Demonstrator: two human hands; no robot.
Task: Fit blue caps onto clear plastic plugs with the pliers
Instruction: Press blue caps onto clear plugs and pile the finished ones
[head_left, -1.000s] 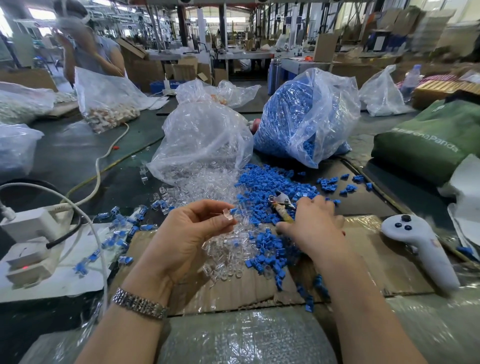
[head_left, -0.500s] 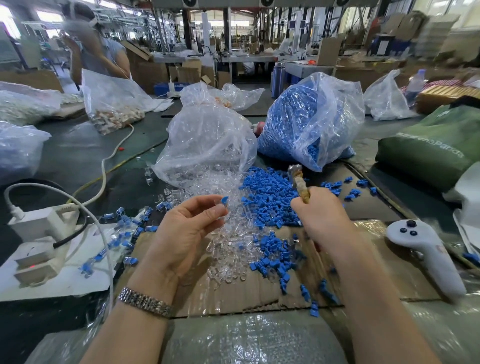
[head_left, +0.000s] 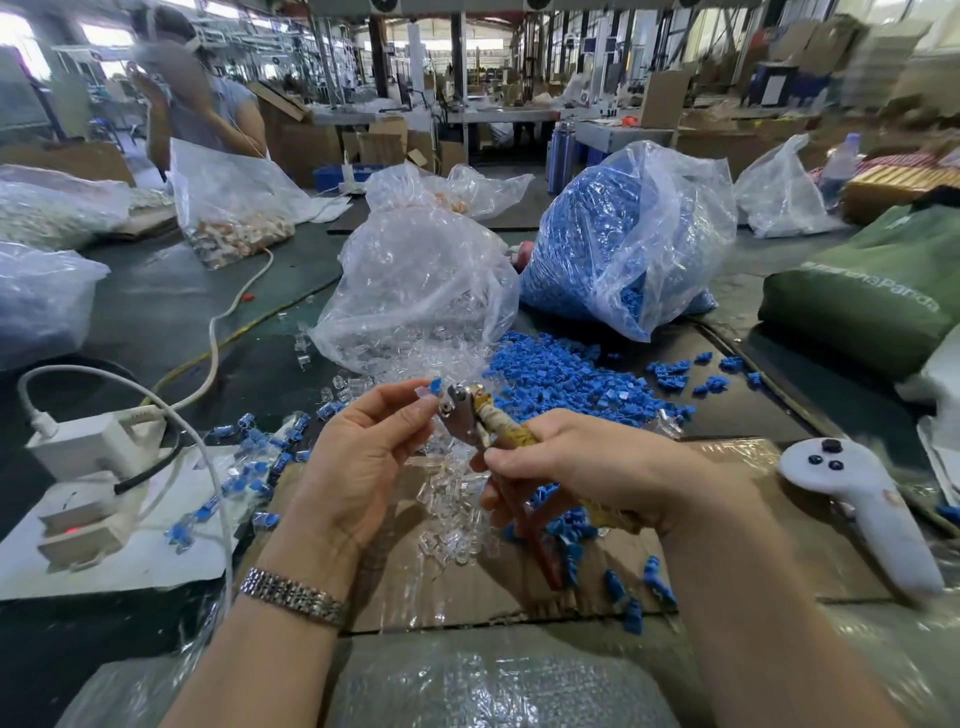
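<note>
Pinching a capped plug (head_left: 432, 391), the left hand (head_left: 358, 462) holds it just left of the pliers (head_left: 470, 415) — right hand (head_left: 587, 467) gripping their handles, nose pointing at it.

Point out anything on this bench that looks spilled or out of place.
Blue caps have spilled from the torn bag across the table, some onto the cardboard. A white game controller lies beside the work, unrelated to it.

Both hands raised, left hand (head_left: 363, 457) pinching, right hand (head_left: 582, 467) gripping.
</note>
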